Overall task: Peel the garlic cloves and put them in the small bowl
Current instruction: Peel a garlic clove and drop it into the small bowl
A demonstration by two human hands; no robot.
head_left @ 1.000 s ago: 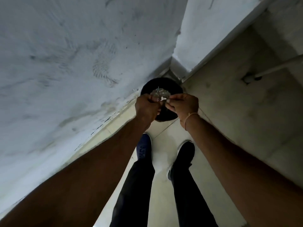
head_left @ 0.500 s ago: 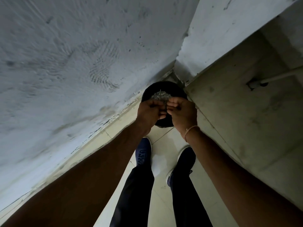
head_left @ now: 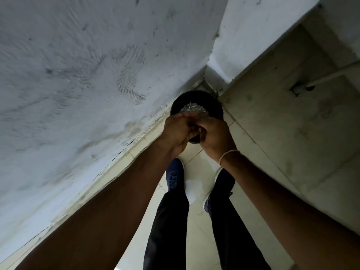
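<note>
Head view: the left hand (head_left: 178, 131) and right hand (head_left: 214, 136) meet, fingers curled together over a black bin (head_left: 215, 106) holding pale peelings (head_left: 192, 109) in the floor's corner. Whether they pinch a garlic clove, I cannot tell.

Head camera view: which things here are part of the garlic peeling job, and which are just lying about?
Part of the job:
- left hand and right hand, pressed together; whatever they hold is hidden
- black container on the floor in the corner, with pale papery scraps inside

Just there:
- white pipe on the wall
- blue shoes
- wrist band
</note>
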